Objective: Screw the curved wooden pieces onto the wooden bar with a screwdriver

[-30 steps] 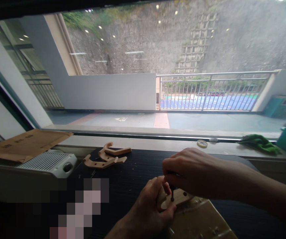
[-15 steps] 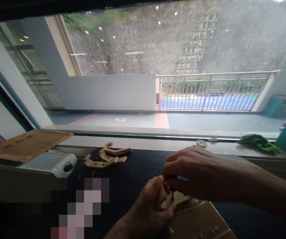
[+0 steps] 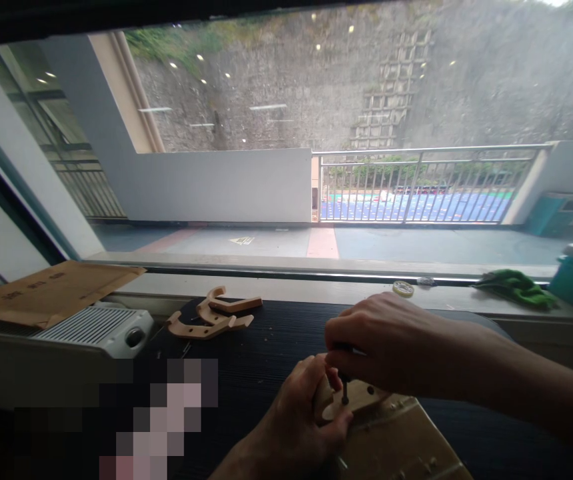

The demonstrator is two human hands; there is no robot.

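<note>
My left hand (image 3: 300,410) is closed around a pale wooden hook (image 3: 359,400), its thumb and fingers pinching the near end. In my closed right hand (image 3: 379,333) is a screwdriver with a dark handle, mostly hidden by the fingers. The screwdriver's thin shaft (image 3: 345,389) points down, its tip at a hole in the wooden hook. Another dark round hole shows farther right on the wood. Beneath both hands lies a tan, shiny-surfaced flat box or board (image 3: 396,443), with several small pieces of hardware on it.
Several curved wooden hooks (image 3: 211,323) lie on the black table (image 3: 261,353). At the left, a brown paper envelope (image 3: 56,290) rests on a white radiator (image 3: 101,327). A tape roll (image 3: 403,289) and green cloth (image 3: 516,288) lie on the windowsill (image 3: 286,287). A blurred patch covers the lower left.
My right hand has turned slightly around the screwdriver, uncovering the second hole in the wooden hook. The left hand keeps its grip in the same place.
</note>
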